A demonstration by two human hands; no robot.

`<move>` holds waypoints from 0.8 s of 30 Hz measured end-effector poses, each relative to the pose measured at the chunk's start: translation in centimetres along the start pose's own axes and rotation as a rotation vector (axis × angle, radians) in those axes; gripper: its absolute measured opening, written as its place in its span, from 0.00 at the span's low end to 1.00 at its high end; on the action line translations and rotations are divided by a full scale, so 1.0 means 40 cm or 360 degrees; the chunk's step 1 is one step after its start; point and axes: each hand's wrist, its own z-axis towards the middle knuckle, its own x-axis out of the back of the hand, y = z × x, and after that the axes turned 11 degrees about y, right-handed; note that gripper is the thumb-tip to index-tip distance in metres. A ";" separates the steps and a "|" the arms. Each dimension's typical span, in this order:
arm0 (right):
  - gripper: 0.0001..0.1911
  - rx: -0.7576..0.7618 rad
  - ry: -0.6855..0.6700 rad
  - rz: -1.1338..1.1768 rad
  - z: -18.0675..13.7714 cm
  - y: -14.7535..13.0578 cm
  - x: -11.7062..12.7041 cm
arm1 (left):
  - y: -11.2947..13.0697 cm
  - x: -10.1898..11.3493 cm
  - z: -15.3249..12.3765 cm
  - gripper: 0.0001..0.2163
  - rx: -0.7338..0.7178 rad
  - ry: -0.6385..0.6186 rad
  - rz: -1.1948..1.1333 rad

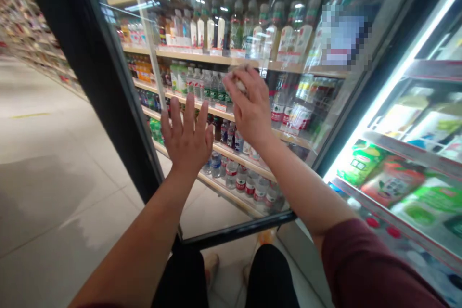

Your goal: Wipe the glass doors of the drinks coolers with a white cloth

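Observation:
The glass door (224, 225) of a drinks fridge stands swung open in front of me, in a black frame. My left hand (187, 137) lies with fingers spread against the pane, left of its middle. Higher up and to the right, my right hand (254, 108) is closed around a crumpled pale cloth (236, 83) and presses it on the glass. The fingers hide part of the cloth. Through the pane show shelves with several rows of bottles, such as water bottles (231, 173) low down.
The lit fridge interior is on the right, its shelf edge (393, 211) near my right arm. Drink cartons (364, 159) and juice packs stand on it. Pale floor tiles (65, 178) stretch away at the left beside blurred store shelves (32, 19). My legs are below the door's bottom edge.

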 end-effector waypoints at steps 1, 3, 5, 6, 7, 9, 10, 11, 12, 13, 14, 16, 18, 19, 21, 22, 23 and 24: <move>0.26 -0.0012 0.0029 -0.0012 0.020 0.031 0.005 | 0.000 -0.001 0.001 0.26 0.0022 -0.0005 0.0007; 0.26 -0.0061 0.0158 -0.0060 0.048 0.092 0.019 | 0.000 -0.002 0.002 0.27 0.0062 -0.0015 0.0008; 0.27 -0.0122 0.0281 -0.0128 0.035 0.128 0.037 | 0.000 -0.003 0.003 0.27 0.0093 -0.0026 -0.0015; 0.27 -0.0157 0.0313 -0.0166 0.013 0.131 0.046 | -0.001 -0.003 0.003 0.27 0.0097 -0.0028 -0.0020; 0.27 -0.0189 0.0314 -0.0200 -0.017 0.125 0.056 | 0.000 -0.003 0.003 0.27 0.0093 -0.0027 -0.0018; 0.27 -0.0214 0.0250 -0.0238 -0.077 0.106 0.075 | 0.001 -0.002 0.002 0.27 0.0085 -0.0016 -0.0001; 0.26 -0.0209 0.0201 -0.0234 -0.098 0.101 0.083 | 0.003 -0.001 0.002 0.27 0.0087 -0.0009 0.0014; 0.26 -0.0202 0.0146 -0.0214 -0.110 0.104 0.091 | 0.005 -0.001 0.002 0.27 0.0085 -0.0003 0.0030; 0.26 -0.0202 0.0100 -0.0183 -0.110 0.117 0.098 | 0.008 0.000 0.002 0.27 0.0080 0.0000 0.0050; 0.26 -0.0213 0.0076 -0.0150 -0.102 0.138 0.104 | 0.011 0.001 0.003 0.27 0.0071 0.0005 0.0073; 0.26 -0.0238 0.0073 -0.0122 -0.089 0.166 0.110 | 0.015 0.002 0.003 0.27 0.0064 0.0010 0.0095; 0.27 -0.0303 0.0115 -0.0103 -0.063 0.227 0.122 | 0.020 0.003 0.006 0.27 0.0089 0.0011 0.0109; 0.27 -0.0344 0.0206 -0.0151 -0.066 0.267 0.135 | 0.023 0.004 0.008 0.28 0.0155 -0.0009 0.0089; 0.27 -0.0357 0.0250 -0.0193 -0.081 0.273 0.141 | 0.024 0.004 0.009 0.28 0.0179 -0.0022 0.0072; 0.28 -0.0388 0.0315 -0.0278 -0.134 0.263 0.156 | 0.024 0.006 0.009 0.29 0.0188 -0.0046 0.0045; 0.28 -0.0409 0.0335 -0.0307 -0.165 0.252 0.164 | 0.024 0.007 0.008 0.28 0.0174 -0.0045 0.0042; 0.28 -0.0432 0.0342 -0.0320 -0.192 0.243 0.171 | 0.024 0.007 0.006 0.28 0.0155 -0.0036 0.0038; 0.28 -0.0454 0.0338 -0.0323 -0.213 0.239 0.177 | 0.023 0.008 0.005 0.27 0.0137 -0.0022 0.0030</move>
